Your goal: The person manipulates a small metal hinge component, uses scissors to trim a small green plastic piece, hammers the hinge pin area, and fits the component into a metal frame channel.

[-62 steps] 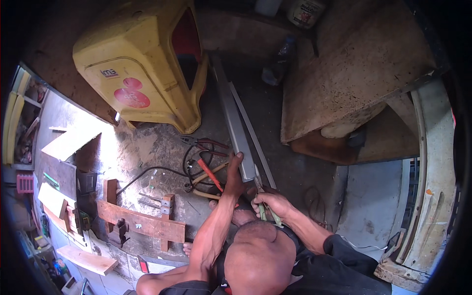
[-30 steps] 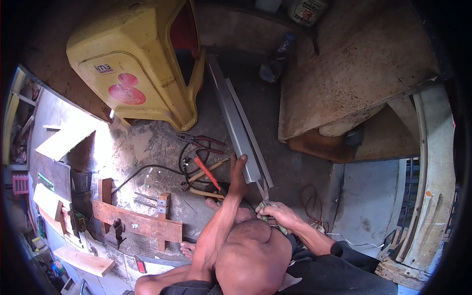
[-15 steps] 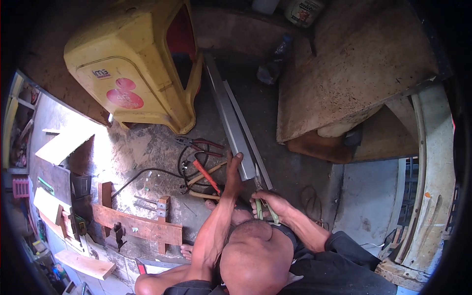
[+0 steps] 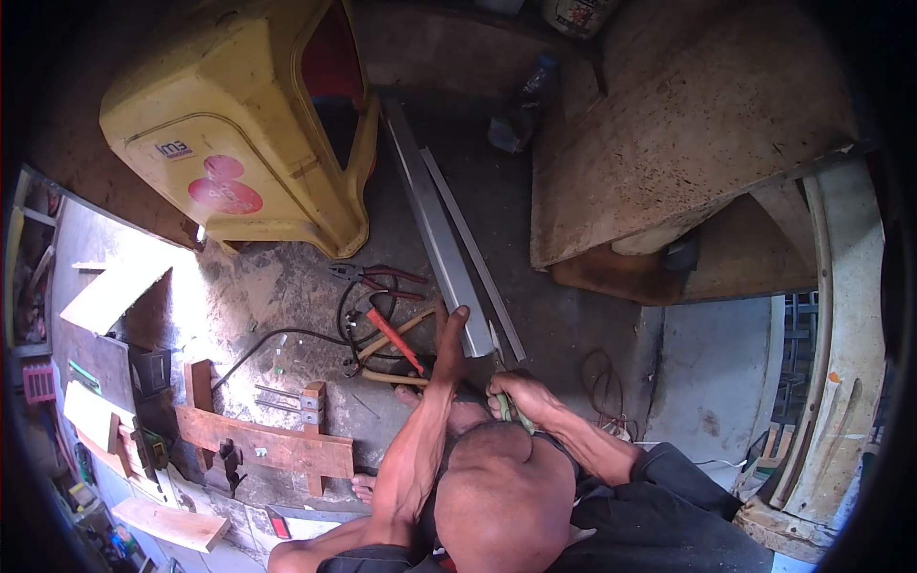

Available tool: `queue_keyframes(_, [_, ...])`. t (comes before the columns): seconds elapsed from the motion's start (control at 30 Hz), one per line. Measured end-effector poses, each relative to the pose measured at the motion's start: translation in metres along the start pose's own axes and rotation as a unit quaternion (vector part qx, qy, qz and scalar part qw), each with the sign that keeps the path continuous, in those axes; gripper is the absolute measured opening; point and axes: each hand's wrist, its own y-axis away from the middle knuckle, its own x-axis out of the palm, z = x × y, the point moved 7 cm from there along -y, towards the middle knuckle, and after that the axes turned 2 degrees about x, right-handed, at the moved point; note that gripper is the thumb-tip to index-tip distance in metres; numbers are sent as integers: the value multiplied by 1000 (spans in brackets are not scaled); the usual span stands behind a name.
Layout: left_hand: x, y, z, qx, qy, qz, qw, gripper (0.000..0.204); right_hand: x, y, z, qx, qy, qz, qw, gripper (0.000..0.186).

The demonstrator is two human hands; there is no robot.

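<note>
My left hand (image 4: 449, 349) is wrapped round the near end of a long grey metal channel (image 4: 435, 239). Just right of it, my right hand (image 4: 516, 393) is closed on green-handled snips (image 4: 511, 413), whose metal jaws reach the channel's end. A thinner metal strip (image 4: 478, 258) lies alongside on the right. Left of my left hand lie an orange-handled hammer (image 4: 394, 339), wooden-handled tools (image 4: 401, 338), red-handled pliers (image 4: 377, 275) and a black cord (image 4: 253, 349) on the concrete floor.
A yellow plastic stool (image 4: 229, 134) stands at the upper left, a stained wooden cabinet (image 4: 688, 124) at the right. A bottle (image 4: 530, 95) stands behind. A wooden jig (image 4: 258, 428) and loose boards (image 4: 167, 520) are at the lower left, a brown cord (image 4: 597, 372) at the right.
The snips' green handles, spread apart half a second ago, are now closer together in my right hand. The channel's near end is slightly lower; the whole view has shifted slightly.
</note>
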Motion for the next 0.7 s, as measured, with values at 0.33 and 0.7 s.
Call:
queue_keyframes(0.33, [-20, 2, 7, 6, -43, -33, 999, 71, 9, 0, -2, 31, -53, -14, 998, 19])
queue_keyframes(0.7, [-21, 4, 17, 14, -49, -25, 998, 76, 6, 3, -1, 27, -49, -27, 998, 20])
